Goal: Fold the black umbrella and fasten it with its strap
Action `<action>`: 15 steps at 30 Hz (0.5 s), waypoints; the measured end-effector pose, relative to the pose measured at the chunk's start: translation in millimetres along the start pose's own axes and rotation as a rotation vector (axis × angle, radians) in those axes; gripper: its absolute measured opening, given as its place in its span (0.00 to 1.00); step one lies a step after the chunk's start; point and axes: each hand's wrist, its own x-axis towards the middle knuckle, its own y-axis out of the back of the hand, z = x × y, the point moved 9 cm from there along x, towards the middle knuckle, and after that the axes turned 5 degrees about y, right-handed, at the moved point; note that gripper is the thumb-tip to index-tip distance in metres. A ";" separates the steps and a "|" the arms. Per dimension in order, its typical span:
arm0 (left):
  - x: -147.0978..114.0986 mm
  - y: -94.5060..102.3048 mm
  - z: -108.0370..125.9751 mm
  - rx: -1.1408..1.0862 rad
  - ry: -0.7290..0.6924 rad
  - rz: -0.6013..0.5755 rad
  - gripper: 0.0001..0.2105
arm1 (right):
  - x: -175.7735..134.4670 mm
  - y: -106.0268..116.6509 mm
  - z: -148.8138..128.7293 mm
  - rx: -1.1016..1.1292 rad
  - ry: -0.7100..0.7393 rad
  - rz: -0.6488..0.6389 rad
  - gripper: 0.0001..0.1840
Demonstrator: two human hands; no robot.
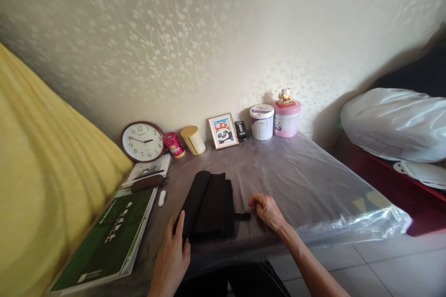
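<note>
A black folded fabric piece (212, 206), with a rolled left edge, lies near the front edge of the table. A short black strap (243, 216) sticks out from its right side. My left hand (174, 246) is at its near left corner, with the thumb and fingers around that corner. Just beyond the strap's end, my right hand (266, 209) is closed with its fingers curled in. Whatever those fingers might hold is hidden, and I cannot tell whether they touch the strap.
Plastic film covers the table (292, 181). On the left lie a green book (108, 236), a brown case (147, 183) and a small white object (162, 198). Along the wall stand a clock (142, 141), several canisters (193, 140) and a panda picture frame (223, 131). A yellow curtain (45, 171) hangs left.
</note>
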 end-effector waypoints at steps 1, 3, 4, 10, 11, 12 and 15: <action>-2.5 -1.2 3.6 0.059 -0.008 -0.006 0.28 | -0.1 -0.2 0.8 -0.001 -0.002 0.002 0.21; -5.0 -4.8 8.8 0.136 -0.014 -0.033 0.29 | -0.3 -0.5 1.7 -0.007 -0.006 0.003 0.20; -4.7 -6.3 10.0 0.148 -0.012 -0.047 0.31 | -0.3 -0.6 1.7 -0.011 -0.006 0.002 0.20; 11.1 -9.6 1.4 -0.181 0.020 -0.141 0.34 | 0.6 1.4 0.6 -0.010 -0.005 0.014 0.19; 13.8 -8.6 -0.8 -0.268 0.024 -0.152 0.33 | 0.9 1.4 0.9 -0.002 -0.008 0.014 0.19; 15.9 -7.8 -3.5 -0.346 0.039 -0.168 0.33 | 1.2 1.3 1.4 0.007 -0.012 0.012 0.19; 16.2 -11.4 -13.7 -0.633 0.193 -0.287 0.32 | 2.0 1.6 2.3 0.035 -0.019 0.009 0.19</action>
